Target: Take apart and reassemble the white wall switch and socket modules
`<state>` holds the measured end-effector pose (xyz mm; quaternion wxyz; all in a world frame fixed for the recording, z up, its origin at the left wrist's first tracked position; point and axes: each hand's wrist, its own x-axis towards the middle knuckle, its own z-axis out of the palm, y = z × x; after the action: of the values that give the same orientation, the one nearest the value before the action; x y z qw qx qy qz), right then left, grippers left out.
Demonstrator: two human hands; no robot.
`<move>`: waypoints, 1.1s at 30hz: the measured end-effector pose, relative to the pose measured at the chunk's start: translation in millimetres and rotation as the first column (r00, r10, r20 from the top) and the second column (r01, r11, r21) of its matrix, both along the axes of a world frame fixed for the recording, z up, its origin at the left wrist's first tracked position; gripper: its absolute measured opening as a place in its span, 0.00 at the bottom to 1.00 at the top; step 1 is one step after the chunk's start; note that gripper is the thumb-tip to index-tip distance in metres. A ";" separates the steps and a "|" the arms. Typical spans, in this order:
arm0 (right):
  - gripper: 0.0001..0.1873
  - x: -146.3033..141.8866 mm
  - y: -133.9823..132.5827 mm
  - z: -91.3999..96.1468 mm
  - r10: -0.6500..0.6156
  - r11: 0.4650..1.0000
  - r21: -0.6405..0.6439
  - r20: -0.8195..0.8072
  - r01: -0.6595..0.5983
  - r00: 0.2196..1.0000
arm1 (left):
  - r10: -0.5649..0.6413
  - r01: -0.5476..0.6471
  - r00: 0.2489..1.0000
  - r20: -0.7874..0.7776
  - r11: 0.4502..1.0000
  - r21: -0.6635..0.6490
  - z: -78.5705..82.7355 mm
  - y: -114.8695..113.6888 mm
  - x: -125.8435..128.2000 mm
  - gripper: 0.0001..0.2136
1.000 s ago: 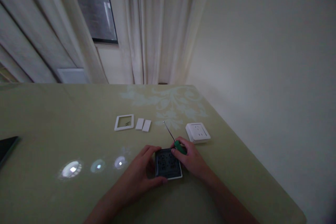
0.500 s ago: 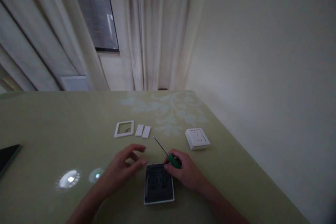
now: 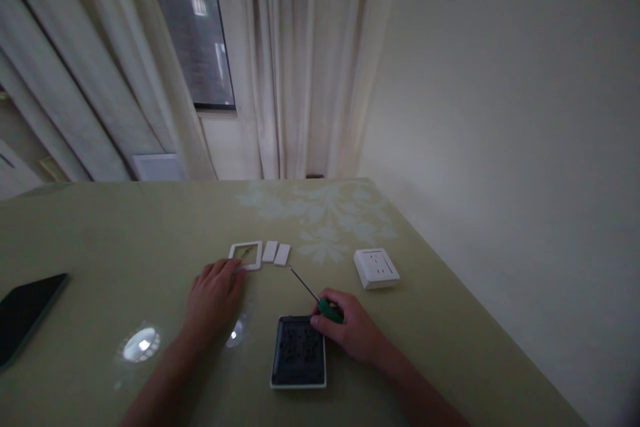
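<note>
A dark square switch body with a white rim (image 3: 299, 360) lies flat on the green table (image 3: 100, 233) in front of me. My right hand (image 3: 350, 330) rests at its far right corner, closed round a green-handled screwdriver (image 3: 327, 309) whose thin shaft points up and left. My left hand (image 3: 214, 297) reaches forward, fingers stretched out, its tips at the near edge of a white square frame (image 3: 246, 255). Small dark bits lie inside that frame. Two small white rocker plates (image 3: 276, 253) lie just right of the frame.
A white wall socket (image 3: 376, 267) sits to the right near the table's edge. A dark phone or tablet (image 3: 25, 313) lies at the far left. Curtains and a window stand behind the table, and a plain wall runs along the right.
My left hand let go of the switch body and moved forward-left to the white frame. The switch body now lies free on the table. My right hand kept the screwdriver.
</note>
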<state>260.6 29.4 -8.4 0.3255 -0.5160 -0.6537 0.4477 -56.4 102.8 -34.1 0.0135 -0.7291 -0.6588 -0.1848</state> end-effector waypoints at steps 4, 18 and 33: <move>0.12 -1.6 1.9 -2.5 -0.019 1.000 0.023 -0.024 0.019 1.000 | 0.009 -0.010 0.998 -0.056 1.000 -0.022 11.7 27.7 5.9 0.17; 0.18 -3.7 7.9 -7.5 -0.035 0.997 -0.079 -0.126 0.025 0.991 | -0.002 -0.011 0.996 -0.086 0.987 -0.161 20.9 64.9 17.3 0.16; 0.15 -6.8 6.2 -3.2 -0.051 0.999 -0.011 -0.108 0.050 0.993 | -0.016 0.012 1.000 -0.025 0.991 -0.133 20.5 60.0 16.0 0.15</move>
<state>253.7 35.6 -11.6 0.3697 -0.5086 -0.6200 0.4693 -40.4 162.7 -13.6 -0.0279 -0.7353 -0.6643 -0.1311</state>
